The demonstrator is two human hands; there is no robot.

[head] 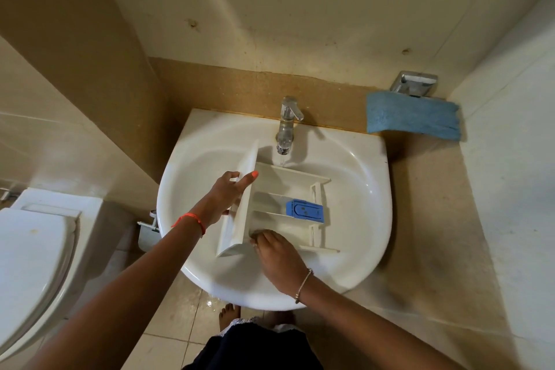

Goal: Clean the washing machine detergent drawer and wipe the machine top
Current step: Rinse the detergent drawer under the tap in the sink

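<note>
At the far left I see the white ceramic toilet with its closed lid (36,249), which plays no part here. Moving right, my left hand (223,198) is clamped on the front panel of the white plastic detergent drawer (288,207), thumb over the panel's upper edge and fingers behind it, holding the drawer tilted over the bowl of the white ceramic wash basin (360,219). The drawer is inside the basin, front panel to the left and open compartments facing up, with the blue plastic softener cap (304,211) seated in the middle compartment toward the right end.

My right hand (277,252) is curled down into the nearest compartment beside the front panel, fingertips pressed against the plastic; I cannot tell whether it holds anything, and it looks bare. Above the drawer, the chrome single-lever tap (286,126) seems to run a thin stream onto the drawer's far edge.

I judge the drawer-washing step to be in hand, with rubbing by fingers under water. Next I would want to work along the other compartments and lift out the blue cap to rinse beneath it, keeping the left grip firm since wet plastic will slip.

Far right, a folded blue microfibre cloth (413,117) hangs over a chrome wall-mounted holder (414,82), ready, I suppose, for wiping the machine top, which is not in view.
</note>
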